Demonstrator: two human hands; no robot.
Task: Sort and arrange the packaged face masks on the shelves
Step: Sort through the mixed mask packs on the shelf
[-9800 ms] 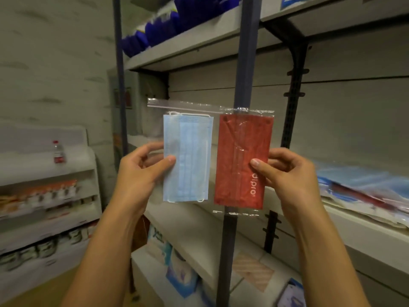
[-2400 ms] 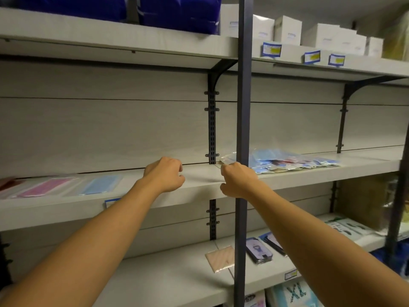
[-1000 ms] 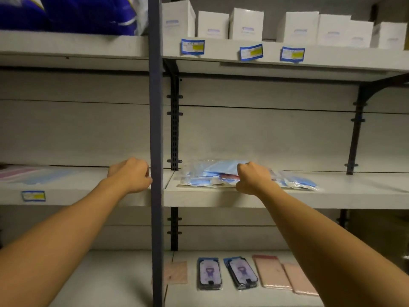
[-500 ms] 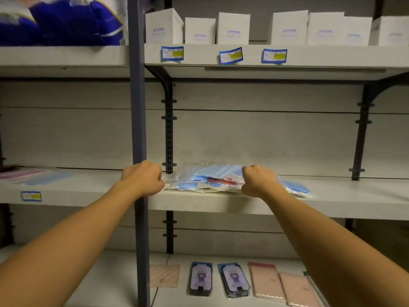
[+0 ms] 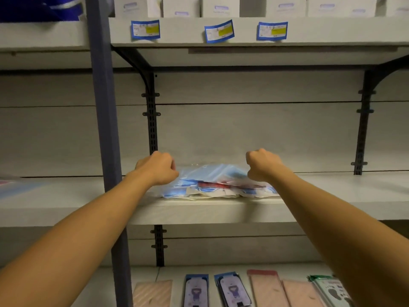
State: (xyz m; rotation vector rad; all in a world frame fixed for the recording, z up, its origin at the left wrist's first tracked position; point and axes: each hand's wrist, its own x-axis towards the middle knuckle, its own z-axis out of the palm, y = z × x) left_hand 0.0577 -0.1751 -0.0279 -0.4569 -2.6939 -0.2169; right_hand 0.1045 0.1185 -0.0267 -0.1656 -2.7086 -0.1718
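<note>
A loose pile of clear-bagged face masks (image 5: pixel 212 185), mostly light blue with one red, lies on the middle shelf (image 5: pixel 332 196). My left hand (image 5: pixel 157 168) is curled at the pile's left end, against the edge of the top clear bag. At the right end my right hand (image 5: pixel 263 165) is fisted on the same bag. The bag's top edge stands slightly raised between the two hands. My fingertips are hidden behind my knuckles.
A blue-grey upright post (image 5: pixel 101 129) stands just left of my left arm. White boxes (image 5: pixel 219 6) and price labels (image 5: pixel 219 31) fill the top shelf. Packaged phone cases (image 5: pixel 195 291) and pink packs (image 5: pixel 265 289) lie below. Blurred flat masks (image 5: pixel 13 187) lie far left.
My left hand has moved right, from the post to the pile's left end. My right hand has stayed on the pile. The view has come closer and shifted right.
</note>
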